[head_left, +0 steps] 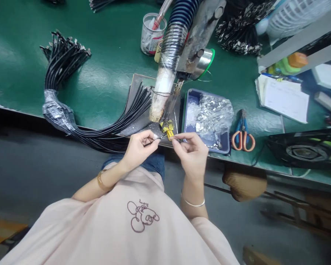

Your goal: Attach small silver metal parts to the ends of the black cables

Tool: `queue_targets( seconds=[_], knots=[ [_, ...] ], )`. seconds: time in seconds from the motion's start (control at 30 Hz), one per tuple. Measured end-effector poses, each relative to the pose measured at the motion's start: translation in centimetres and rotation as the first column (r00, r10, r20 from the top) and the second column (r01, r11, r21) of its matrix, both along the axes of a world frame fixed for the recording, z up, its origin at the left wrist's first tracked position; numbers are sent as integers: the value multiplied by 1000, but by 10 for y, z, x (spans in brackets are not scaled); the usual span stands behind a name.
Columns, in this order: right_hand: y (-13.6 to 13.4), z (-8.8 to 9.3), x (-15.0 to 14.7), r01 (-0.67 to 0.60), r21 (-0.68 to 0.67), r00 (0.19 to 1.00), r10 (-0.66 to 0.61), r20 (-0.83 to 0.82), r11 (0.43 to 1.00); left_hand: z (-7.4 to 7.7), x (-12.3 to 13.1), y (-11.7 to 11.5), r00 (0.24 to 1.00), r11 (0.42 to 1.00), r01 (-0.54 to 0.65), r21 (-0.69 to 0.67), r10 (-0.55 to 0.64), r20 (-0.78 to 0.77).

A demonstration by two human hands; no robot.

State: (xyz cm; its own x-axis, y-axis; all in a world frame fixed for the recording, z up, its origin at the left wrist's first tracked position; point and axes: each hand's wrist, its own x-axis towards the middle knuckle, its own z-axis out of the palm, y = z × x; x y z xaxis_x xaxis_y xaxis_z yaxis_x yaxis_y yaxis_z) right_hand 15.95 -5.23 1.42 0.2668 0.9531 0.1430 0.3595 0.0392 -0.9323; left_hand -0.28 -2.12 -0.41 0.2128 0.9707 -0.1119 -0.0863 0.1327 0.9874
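Note:
My left hand (140, 148) pinches the end of a thin black cable (151, 142) between thumb and fingertips, just in front of the bench edge. A little to the right, the thumb and forefinger of my right hand (191, 151) are closed at the tips. Whatever they grip is too small to make out. Between the hands sits a yellow clip-like piece (168, 131) on a dark board (132, 106). Above it a white-ended fume hose (162, 88) and a metal soldering arm (194, 44) come down. A bundle of black cables (107, 129) runs from the left onto the board.
Right of the board stands a blue tray (225, 145) with bagged small metal parts. Beyond it lie orange-handled pliers (243, 136), paper sheets (285, 97) and a black fan (306, 151). A clear cup (147, 36) and a green-rimmed solder spool (205, 64) are behind.

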Motion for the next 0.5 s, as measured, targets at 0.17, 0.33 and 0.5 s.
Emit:
queue_targets(
  seconds=[0.17, 0.33, 0.5],
  knots=[
    [2, -8, -16, -4, -1, 999, 4, -39, 1000, 1, -1, -2, 997, 999, 12, 42, -9, -78],
    [1, -10, -12, -37, -11, 999, 37, -19, 999, -1, -1, -3, 991, 996, 34, 79, -23, -135],
    [-1, -10, -13, -45, -28, 999, 45, 7, 999, -1, -1, -3, 985, 988, 33, 151, -6, -172]
  ],
)
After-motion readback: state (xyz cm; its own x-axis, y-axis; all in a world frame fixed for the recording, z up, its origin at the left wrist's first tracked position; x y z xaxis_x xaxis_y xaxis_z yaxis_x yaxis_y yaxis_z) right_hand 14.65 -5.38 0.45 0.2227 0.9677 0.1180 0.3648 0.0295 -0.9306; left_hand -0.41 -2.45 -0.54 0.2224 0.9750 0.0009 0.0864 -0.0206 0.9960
